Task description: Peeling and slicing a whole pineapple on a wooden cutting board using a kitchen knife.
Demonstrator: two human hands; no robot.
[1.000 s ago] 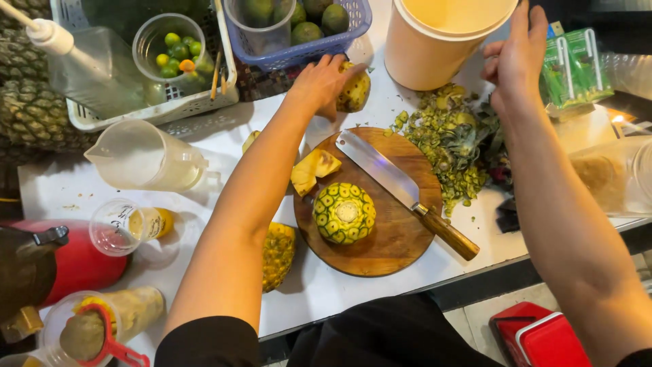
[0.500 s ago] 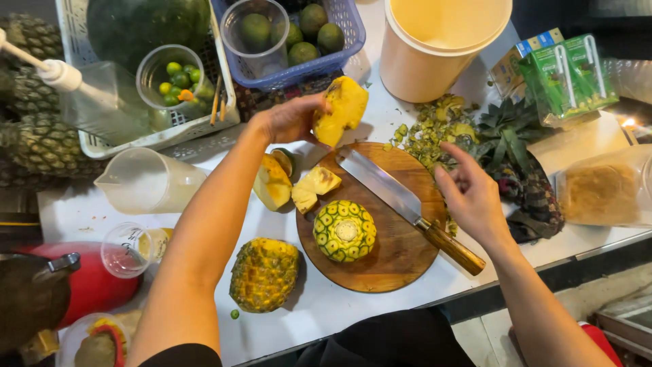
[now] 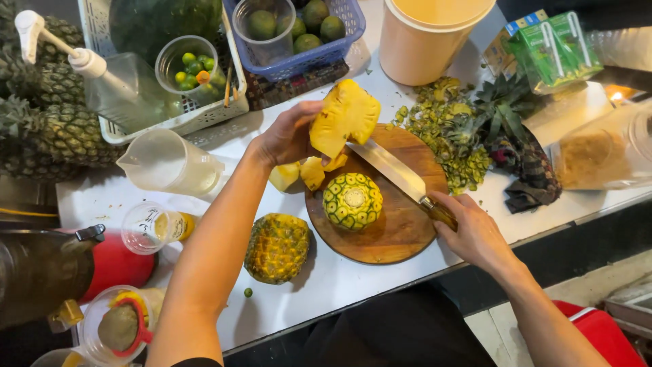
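The left hand [image 3: 288,136] clasps a peeled yellow pineapple chunk [image 3: 345,117] above the round wooden board [image 3: 380,234] — the right hand [image 3: 472,234], fingers closed on the handle, angles the steel knife [image 3: 394,171] up-left toward it.

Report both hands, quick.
Left hand: closed on a peeled pineapple piece.
Right hand: closed on the knife handle.

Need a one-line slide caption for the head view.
Left hand holds a peeled pineapple piece over a round wooden board; right hand grips a knife.
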